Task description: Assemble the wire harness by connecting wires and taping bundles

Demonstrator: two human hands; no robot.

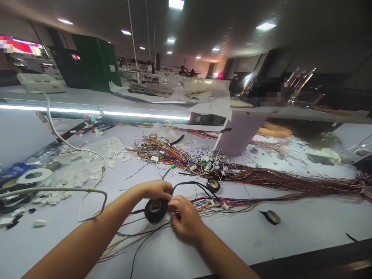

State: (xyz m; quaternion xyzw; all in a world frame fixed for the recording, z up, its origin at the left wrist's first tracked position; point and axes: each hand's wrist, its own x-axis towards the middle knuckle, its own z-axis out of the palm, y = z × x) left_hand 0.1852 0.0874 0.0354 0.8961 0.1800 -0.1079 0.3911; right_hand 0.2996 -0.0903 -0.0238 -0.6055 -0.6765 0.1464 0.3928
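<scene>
My left hand [158, 190] is closed, its fingers pinched at a wire bundle [200, 201] with thin black, red and yellow wires. A roll of black tape [156, 211] is right below those fingers, touching or nearly touching them. Close beside it, my right hand [186, 219] curls its fingers round the same bundle; the exact grip point is hidden between the hands. A black-wrapped branch [188, 183] arcs away to the right behind them. White connectors [225, 206] sit on the wires right of my hands, and loose wire ends spread to the lower left.
A thick wire harness [261, 180] runs across the table behind my hands. More tape rolls [213, 185] and a loose tape ring [271, 217] lie to the right. White connectors and a bent metal rod [104, 201] are at left. Another person's arm [274, 130] shows beyond the partition [241, 133].
</scene>
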